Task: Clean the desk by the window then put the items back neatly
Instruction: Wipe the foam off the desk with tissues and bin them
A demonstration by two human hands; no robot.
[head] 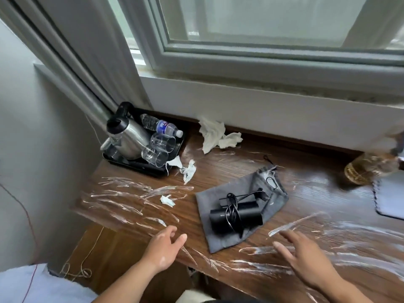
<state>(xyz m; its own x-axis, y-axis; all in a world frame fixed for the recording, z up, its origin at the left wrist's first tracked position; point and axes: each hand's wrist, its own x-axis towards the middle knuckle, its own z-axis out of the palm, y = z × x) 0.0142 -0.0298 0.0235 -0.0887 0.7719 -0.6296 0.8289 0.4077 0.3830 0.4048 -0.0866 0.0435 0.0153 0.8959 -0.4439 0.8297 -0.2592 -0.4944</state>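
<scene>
Left hand (164, 250), right hand (306, 259) at desk (218, 171), bottle (161, 125) label seemingly unreadable

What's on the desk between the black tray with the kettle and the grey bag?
In the head view, torn white tissue scraps and white smears lie on the wooden desk between the tray and the grey bag.

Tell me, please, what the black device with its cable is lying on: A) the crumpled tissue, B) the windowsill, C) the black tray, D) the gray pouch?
D: the black device lies on the gray pouch, apart from the tray.
</scene>
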